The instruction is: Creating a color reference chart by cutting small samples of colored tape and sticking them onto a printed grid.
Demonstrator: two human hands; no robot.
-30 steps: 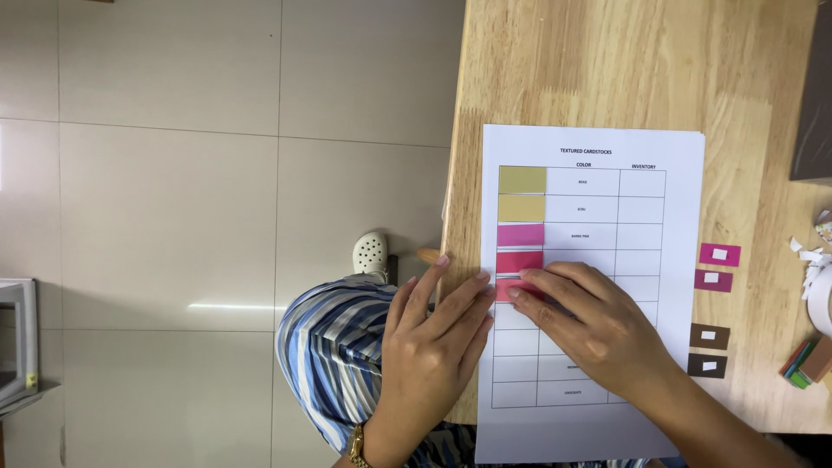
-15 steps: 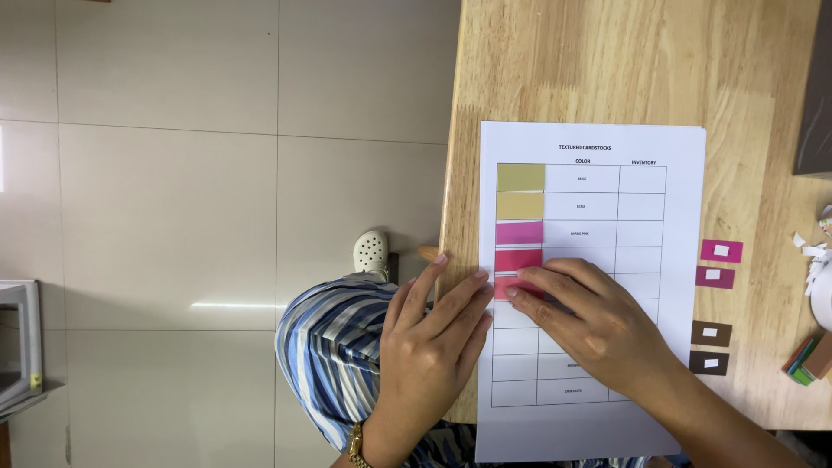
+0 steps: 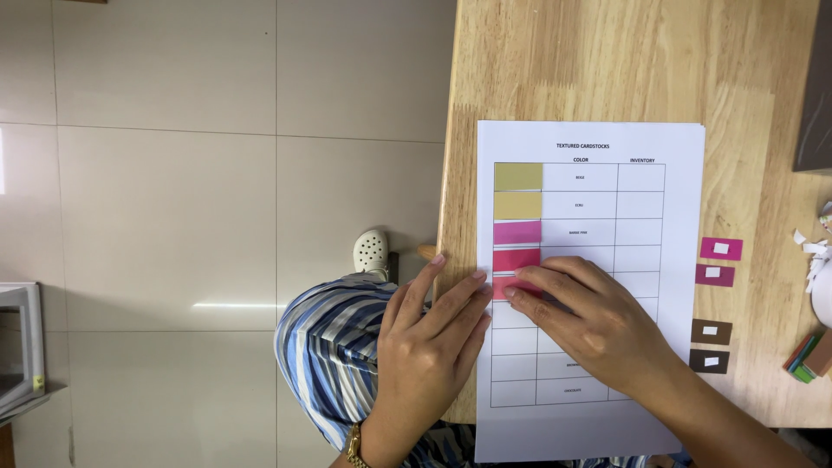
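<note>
Wooden table (image 3: 607,61) under me, pale tiled floor (image 3: 173,173) at 9 o'clock beyond its edge. My left hand (image 3: 429,334) lies flat and open, fingers spread, straddling the table edge and the left margin of the white chart sheet (image 3: 659,147), pinning it. My right hand (image 3: 594,321) is also open, fingertips pressed down on a small red swatch (image 3: 516,285) in the colour column, fifth cell down, directly below the deep pink swatch (image 3: 516,259).

Judgement: to seat this piece well, pressure should run from its centre outward, its edges square to the printed cell lines and just clear of the swatch above; my left hand should keep the sheet from creeping.

Outward, at 12 o'clock in the same column: a pink swatch (image 3: 516,232) and two tan swatches (image 3: 517,191). At 3 o'clock, off the sheet, two magenta pieces (image 3: 719,261) and two brown pieces (image 3: 711,345) lie apart on bare wood. Farther right, coloured strips (image 3: 806,357) and white scraps (image 3: 815,247).

Edges: the sheet's left margin sits close to the table's drop, and its lower end overhangs toward my striped clothing (image 3: 334,347). Open wood lies at 12 o'clock.
</note>
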